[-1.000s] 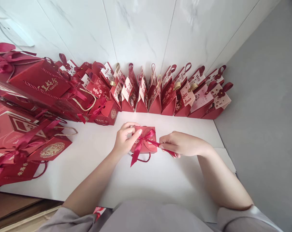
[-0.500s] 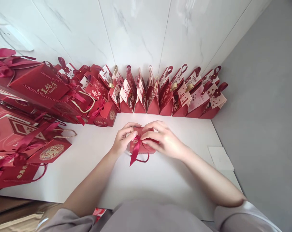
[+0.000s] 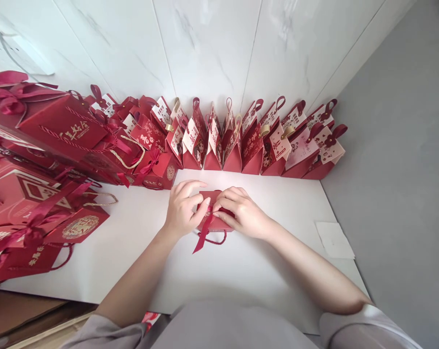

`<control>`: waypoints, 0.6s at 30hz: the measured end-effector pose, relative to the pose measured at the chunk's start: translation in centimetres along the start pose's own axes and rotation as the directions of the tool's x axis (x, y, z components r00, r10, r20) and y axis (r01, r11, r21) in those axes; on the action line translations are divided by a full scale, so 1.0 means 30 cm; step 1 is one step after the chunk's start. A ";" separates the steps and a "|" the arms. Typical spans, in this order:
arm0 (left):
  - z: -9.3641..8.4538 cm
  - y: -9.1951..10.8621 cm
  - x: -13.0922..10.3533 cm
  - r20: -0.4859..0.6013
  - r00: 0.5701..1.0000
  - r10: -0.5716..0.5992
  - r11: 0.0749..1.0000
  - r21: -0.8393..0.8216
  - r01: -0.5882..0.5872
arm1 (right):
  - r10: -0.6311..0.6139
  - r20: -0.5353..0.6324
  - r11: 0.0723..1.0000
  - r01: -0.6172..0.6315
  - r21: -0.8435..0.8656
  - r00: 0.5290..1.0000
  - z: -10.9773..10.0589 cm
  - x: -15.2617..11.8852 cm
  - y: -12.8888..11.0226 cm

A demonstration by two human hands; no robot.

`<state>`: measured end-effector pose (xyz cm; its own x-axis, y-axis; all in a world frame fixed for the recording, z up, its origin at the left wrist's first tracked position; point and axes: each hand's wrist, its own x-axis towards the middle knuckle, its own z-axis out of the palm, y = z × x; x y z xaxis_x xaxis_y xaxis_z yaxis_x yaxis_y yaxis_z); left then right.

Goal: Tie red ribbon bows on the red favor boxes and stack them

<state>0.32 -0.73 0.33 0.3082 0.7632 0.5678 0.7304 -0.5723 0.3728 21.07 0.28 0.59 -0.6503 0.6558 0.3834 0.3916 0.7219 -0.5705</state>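
A small red box [image 3: 219, 224] with a rope handle lies on the white table in front of me. A dark pink ribbon [image 3: 203, 236] crosses its top, one tail hanging off the near left side. My left hand [image 3: 186, 208] is at the box's left, index finger raised and curved, thumb near the ribbon's middle; whether it pinches any ribbon is too small to tell. On the right, my right hand [image 3: 239, 212] rests over the box with its thumb and fingertips closed on the ribbon.
Several red and white gift boxes [image 3: 252, 155] stand in a row along the marble wall. Larger red boxes [image 3: 65, 126] with ribbons and rope handles are piled at the left. A white paper square [image 3: 335, 240] lies near the table's right edge.
My left hand has lifted off the box's left side, its index finger now raised. My right fingers have drawn closer together at the ribbon. The ribbon tail has shifted slightly.
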 end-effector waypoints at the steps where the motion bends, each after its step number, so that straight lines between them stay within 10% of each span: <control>1: -0.007 0.003 0.000 -0.015 0.999 0.051 0.995 0.084 -0.049 | 0.001 0.001 1.000 -0.001 -0.004 1.000 0.002 0.000 0.001; 5: -0.021 0.005 -0.002 -0.062 0.987 0.149 0.967 0.217 -0.132 | 0.005 0.017 1.000 -0.005 0.012 1.000 -0.005 0.001 0.002; 12: -0.022 -0.022 0.008 0.103 0.975 -0.196 0.924 -0.314 0.219 | 0.080 -0.008 0.971 -0.076 0.227 0.997 -0.107 -0.004 0.011; 18: -0.013 -0.008 0.006 0.212 0.953 -0.215 0.892 -0.354 0.280 | 0.125 0.073 0.985 -0.132 0.110 0.989 -0.130 -0.019 0.022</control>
<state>-0.05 -0.57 0.61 0.2661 0.9143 0.3053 0.5219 -0.4029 0.7518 24.25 1.23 2.84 -0.6425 0.7227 0.2548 0.4003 0.6000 -0.6926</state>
